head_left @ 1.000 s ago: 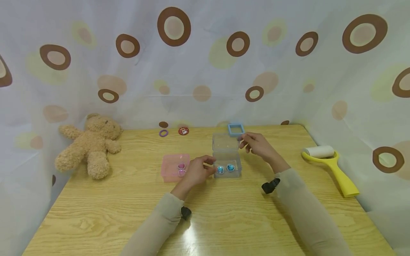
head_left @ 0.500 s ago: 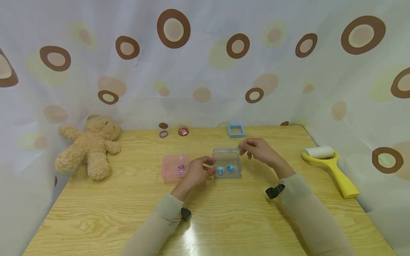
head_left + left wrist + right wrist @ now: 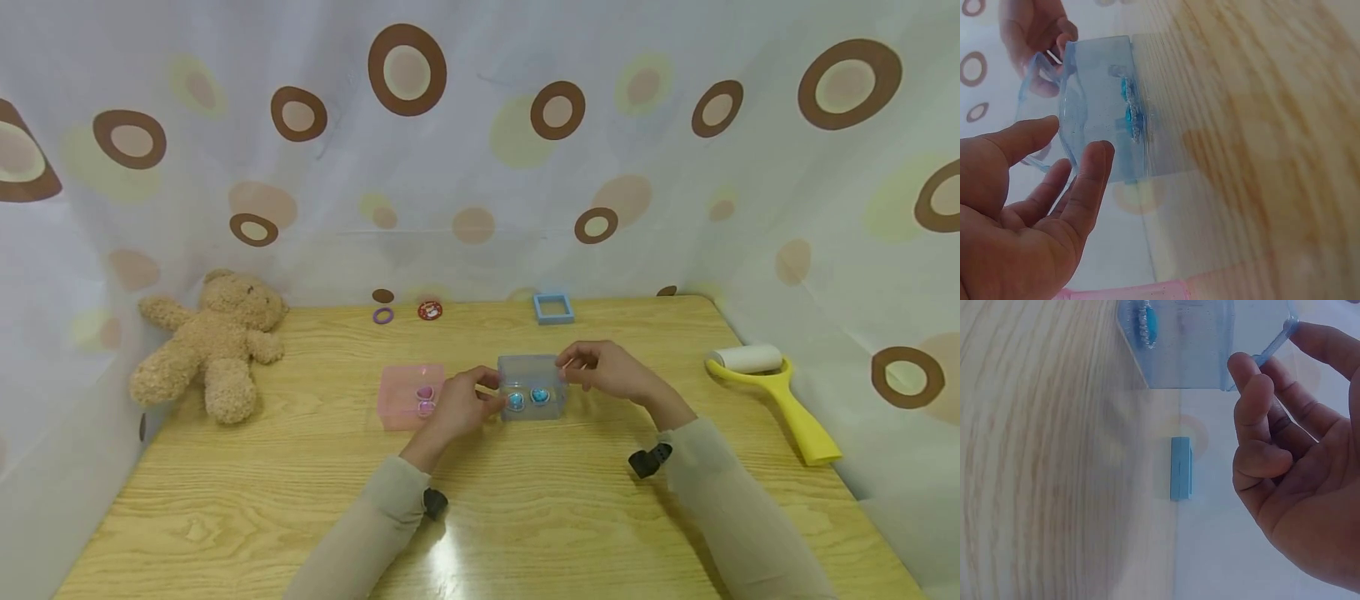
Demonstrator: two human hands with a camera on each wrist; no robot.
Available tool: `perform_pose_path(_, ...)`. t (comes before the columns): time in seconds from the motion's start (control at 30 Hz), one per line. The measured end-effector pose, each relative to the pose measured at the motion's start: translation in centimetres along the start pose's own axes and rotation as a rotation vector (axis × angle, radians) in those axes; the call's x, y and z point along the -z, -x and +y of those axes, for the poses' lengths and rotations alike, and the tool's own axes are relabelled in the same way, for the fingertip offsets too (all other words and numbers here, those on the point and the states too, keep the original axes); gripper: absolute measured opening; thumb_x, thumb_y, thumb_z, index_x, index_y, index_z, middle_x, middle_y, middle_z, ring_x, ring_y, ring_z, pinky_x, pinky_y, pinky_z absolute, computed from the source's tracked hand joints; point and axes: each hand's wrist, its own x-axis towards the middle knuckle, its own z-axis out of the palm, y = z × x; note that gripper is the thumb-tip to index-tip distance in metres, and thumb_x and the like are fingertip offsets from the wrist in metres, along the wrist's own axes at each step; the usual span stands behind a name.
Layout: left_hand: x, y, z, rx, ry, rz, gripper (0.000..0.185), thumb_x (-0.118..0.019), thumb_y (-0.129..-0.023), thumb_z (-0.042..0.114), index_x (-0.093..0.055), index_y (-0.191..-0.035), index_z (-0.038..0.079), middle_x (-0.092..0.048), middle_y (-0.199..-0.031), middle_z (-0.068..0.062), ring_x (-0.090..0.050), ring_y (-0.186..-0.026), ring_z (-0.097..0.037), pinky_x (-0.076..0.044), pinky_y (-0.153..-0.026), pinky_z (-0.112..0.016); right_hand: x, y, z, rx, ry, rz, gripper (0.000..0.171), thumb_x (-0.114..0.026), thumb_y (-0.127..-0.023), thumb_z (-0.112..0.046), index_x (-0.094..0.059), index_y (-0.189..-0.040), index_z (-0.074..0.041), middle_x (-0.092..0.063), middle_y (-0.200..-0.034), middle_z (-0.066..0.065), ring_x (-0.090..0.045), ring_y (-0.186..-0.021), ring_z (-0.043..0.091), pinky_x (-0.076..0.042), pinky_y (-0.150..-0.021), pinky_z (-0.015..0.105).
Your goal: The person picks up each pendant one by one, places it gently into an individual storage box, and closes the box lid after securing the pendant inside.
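A small clear bluish box (image 3: 531, 387) sits mid-table with two blue jewelled pieces (image 3: 527, 397) inside. Its hinged lid lies down over it, nearly flat. My left hand (image 3: 491, 392) holds the box's left side. In the left wrist view that hand (image 3: 1079, 137) has thumb and forefinger against the box (image 3: 1107, 119) wall. My right hand (image 3: 564, 367) is at the box's far right corner. In the right wrist view it (image 3: 1272, 344) pinches the lid's edge between thumb and forefinger, beside the box (image 3: 1185, 344).
A pink box (image 3: 408, 393) with pink pieces lies just left of my left hand. A teddy bear (image 3: 213, 337) sits far left, a yellow lint roller (image 3: 780, 392) far right. A blue square frame (image 3: 553, 307), red badge (image 3: 430, 310) and purple ring (image 3: 383, 315) line the back edge.
The lid, upright a second ago, has swung down over the box. My right hand came down and nearer with it. The left hand stayed at the box's side.
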Motion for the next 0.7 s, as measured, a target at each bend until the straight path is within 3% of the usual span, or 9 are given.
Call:
perform_pose_path(0.23,0.0,0.2,-0.3,-0.034,0.018,0.017,0.055,-0.078,-0.086,0.011,-0.053,-0.136,0.007,-0.068,-0.115,-0.013,-0.072,-0.099,-0.029,-0.060,-0.078,-0.034,-0.6,0.4,0.3,-0.003,0.001,-0.014,0.025,-0.061,-0.100,-0.020,-0.064,-0.123,-0.009,-0.067,-0.103,0.010,-0.063,-0.087,0.036,-0.055,-0.076,0.048)
perform_pose_path(0.47,0.6,0.5,-0.1,-0.062,0.009,-0.017,0.055,-0.077,-0.086,0.007,-0.056,-0.137,0.008,-0.067,-0.121,-0.013,-0.071,-0.103,-0.028,-0.060,-0.082,-0.033,-0.8,0.6,0.4,0.005,-0.010,-0.035,0.031,-0.064,-0.097,-0.016,-0.060,-0.127,-0.006,-0.067,-0.104,0.014,-0.066,-0.085,0.034,-0.055,-0.074,0.047)
perform_pose_path(0.7,0.6,0.8,0.1,-0.054,-0.029,-0.033,0.048,-0.073,-0.091,0.020,-0.058,-0.136,0.009,-0.067,-0.124,-0.012,-0.070,-0.106,-0.029,-0.059,-0.083,-0.035,-1.4,0.6,0.6,0.023,0.034,-0.041,0.036,-0.067,-0.096,-0.017,-0.058,-0.129,-0.007,-0.068,-0.104,0.012,-0.067,-0.085,0.032,-0.055,-0.071,0.042)
